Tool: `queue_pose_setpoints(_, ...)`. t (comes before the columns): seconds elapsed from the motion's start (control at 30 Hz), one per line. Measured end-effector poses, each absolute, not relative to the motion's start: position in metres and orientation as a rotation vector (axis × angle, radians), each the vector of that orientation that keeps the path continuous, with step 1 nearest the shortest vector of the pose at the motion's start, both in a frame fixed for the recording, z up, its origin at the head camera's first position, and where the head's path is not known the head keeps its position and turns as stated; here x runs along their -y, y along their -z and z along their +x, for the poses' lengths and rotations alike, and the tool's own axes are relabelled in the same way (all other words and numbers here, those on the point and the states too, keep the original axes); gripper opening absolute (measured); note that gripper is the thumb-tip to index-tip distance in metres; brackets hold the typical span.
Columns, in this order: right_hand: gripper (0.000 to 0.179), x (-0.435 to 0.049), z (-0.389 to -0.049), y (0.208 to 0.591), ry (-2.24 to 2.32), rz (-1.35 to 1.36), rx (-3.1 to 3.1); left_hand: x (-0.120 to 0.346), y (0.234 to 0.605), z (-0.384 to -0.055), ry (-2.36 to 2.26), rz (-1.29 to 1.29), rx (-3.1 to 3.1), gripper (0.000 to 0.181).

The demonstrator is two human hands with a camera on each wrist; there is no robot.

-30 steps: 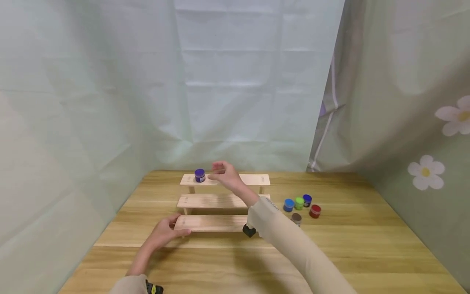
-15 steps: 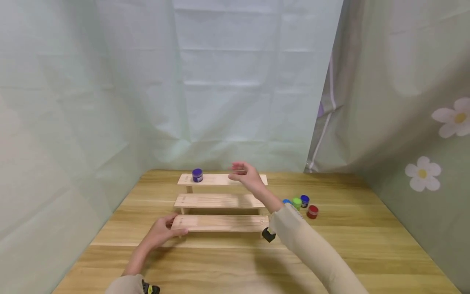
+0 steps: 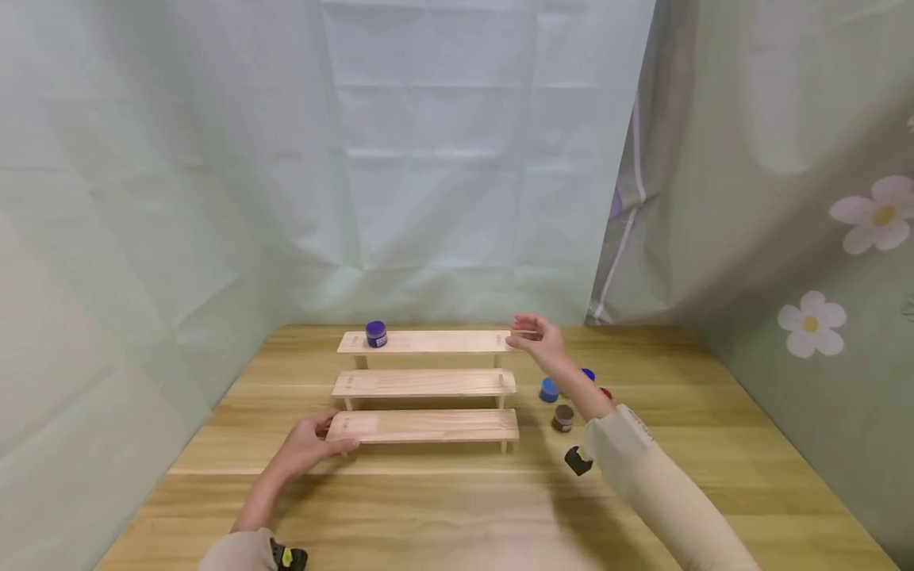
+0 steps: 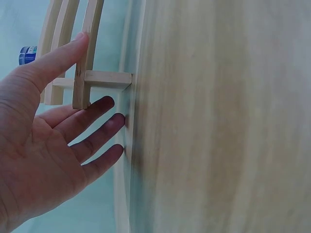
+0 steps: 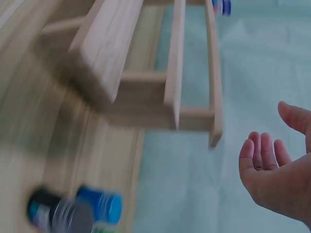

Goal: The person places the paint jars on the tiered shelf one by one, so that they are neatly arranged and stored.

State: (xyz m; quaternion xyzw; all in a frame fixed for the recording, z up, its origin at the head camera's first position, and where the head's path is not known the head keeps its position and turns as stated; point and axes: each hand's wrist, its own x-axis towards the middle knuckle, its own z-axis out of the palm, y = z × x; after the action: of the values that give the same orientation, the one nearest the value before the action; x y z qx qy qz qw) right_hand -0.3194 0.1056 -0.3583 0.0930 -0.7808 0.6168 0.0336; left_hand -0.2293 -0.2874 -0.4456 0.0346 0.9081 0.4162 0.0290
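A three-tier wooden display shelf (image 3: 428, 383) stands on the table. My left hand (image 3: 303, 448) holds the left end of its lowest board, the thumb along the front edge and the fingers behind; in the left wrist view the other fingers (image 4: 99, 138) spread below the board's end. A purple-blue paint jar (image 3: 376, 335) sits upright near the left end of the top board. My right hand (image 3: 539, 339) is at the right end of the top board, fingers loosely bent and holding nothing. In the right wrist view, this hand (image 5: 277, 179) is apart from the shelf.
Right of the shelf on the table (image 3: 457, 515) stand several small paint jars: a light blue jar (image 3: 549, 390), a brown jar (image 3: 563, 419), a dark blue jar (image 3: 588, 375) and a red jar (image 3: 606, 393), partly behind the right forearm. Fabric curtains (image 3: 443, 174) hang around the table.
My right hand has moved right along the top board, away from the purple-blue jar, to the board's right end. The left hand stays at the lowest board; the view has shifted slightly.
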Motion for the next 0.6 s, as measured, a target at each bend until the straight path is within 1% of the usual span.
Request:
queue_pose_setpoints(0.13, 0.05, -0.131, -0.318, 0.364, -1.871, 0.191, 2.42, 0.29, 0.445, -0.23, -1.271, 0.107, -2.804, 0.087)
queue_pose_setpoints(0.4, 0.054, -0.183, -0.314, 0.389, -1.811, 0.043, 2.437, 0.289, 0.444, -0.227, -1.27, 0.118, -2.808, 0.086)
queue_pose_setpoints(0.6, 0.053, -0.21, -0.31, 0.402, -1.823, -0.062, 2.416, 0.286, 0.443, -0.228, -1.25, 0.08, -2.816, 0.088)
